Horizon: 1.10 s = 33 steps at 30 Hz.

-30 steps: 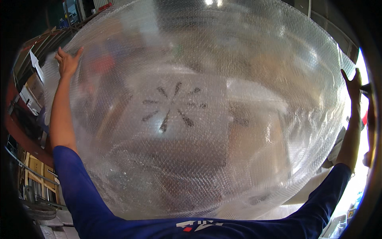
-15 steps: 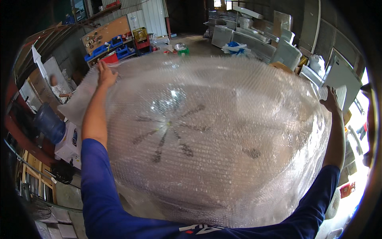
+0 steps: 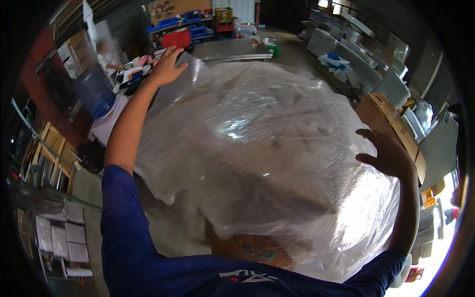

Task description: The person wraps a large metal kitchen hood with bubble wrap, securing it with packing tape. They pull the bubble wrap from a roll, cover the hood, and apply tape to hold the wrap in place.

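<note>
A wide sheet of clear bubble wrap (image 3: pixel 277 128) lies rumpled before me, bright with glare on its right side. Its near edge stops short of a brown tabletop (image 3: pixel 230 245), where a thin tool with a green end (image 3: pixel 267 255) shows. My left hand (image 3: pixel 168 68) is over the far left corner of the wrap, fingers stretched and thumb apart. Whether its palm touches the film is hard to make out. Over the right side of the sheet, my right hand (image 3: pixel 388 152) has its fingers spread and slightly bent, with nothing in them. What lies beneath the wrap is blurred.
A cardboard box (image 3: pixel 386 121) stands beyond my right hand. At left are a blue water jug (image 3: pixel 94 94) and a seated person (image 3: pixel 107 59). Behind the wrap are a metal-topped table (image 3: pixel 232 48) and a red case (image 3: pixel 176 38). Panels (image 3: pixel 324 44) lean at the far right.
The bubble wrap has sunk and settled, and its near edge has drawn away from me, baring some tabletop. Both hands have come closer together. The metal-topped table and cardboard box now show more.
</note>
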Each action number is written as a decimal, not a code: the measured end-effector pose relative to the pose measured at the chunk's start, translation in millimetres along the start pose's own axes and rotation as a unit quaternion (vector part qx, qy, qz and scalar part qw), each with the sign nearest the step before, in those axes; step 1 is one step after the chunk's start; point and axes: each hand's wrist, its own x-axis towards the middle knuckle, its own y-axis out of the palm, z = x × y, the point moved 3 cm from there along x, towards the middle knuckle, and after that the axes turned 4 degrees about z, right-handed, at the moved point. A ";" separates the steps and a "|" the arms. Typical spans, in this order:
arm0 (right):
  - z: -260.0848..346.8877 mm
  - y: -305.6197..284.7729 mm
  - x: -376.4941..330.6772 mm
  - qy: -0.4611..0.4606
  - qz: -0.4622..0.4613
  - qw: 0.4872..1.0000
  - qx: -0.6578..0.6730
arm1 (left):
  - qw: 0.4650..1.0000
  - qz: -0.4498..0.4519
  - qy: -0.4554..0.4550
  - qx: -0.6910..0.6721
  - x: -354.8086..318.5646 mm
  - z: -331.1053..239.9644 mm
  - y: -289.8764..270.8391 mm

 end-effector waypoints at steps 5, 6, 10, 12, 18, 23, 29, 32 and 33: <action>112.6 -0.6 -17.8 0.030 -0.016 0.998 0.061 | 0.999 -0.001 -0.017 -0.039 -114.1 92.1 -35.8; 126.5 4.6 -18.9 0.027 -0.042 0.997 0.059 | 0.998 -0.002 -0.021 -0.057 -140.3 118.6 -37.2; 202.6 25.3 -37.5 0.053 -0.117 0.989 0.077 | 0.992 0.000 -0.034 -0.118 -267.2 219.7 -15.5; 238.6 34.2 -51.4 0.041 -0.136 0.988 0.064 | 0.984 0.059 -0.106 -0.132 -339.7 260.3 5.2; 275.1 76.0 -42.9 0.113 -0.271 0.954 0.059 | 0.895 0.103 -0.265 -0.343 -489.4 323.8 69.8; 325.0 131.1 -55.4 0.132 -0.339 0.910 0.196 | 0.870 0.083 -0.262 -0.409 -455.1 305.5 76.1; 360.4 160.4 -26.2 0.195 -0.407 0.870 0.198 | 0.868 0.082 -0.148 -0.466 -321.9 306.6 92.3; 357.1 168.8 -2.4 0.227 -0.448 0.845 0.184 | 0.914 0.026 -0.106 -0.390 -246.3 295.3 100.1; 357.7 171.2 9.6 0.238 -0.464 0.832 0.189 | 0.921 0.009 -0.076 -0.382 -220.5 293.4 111.0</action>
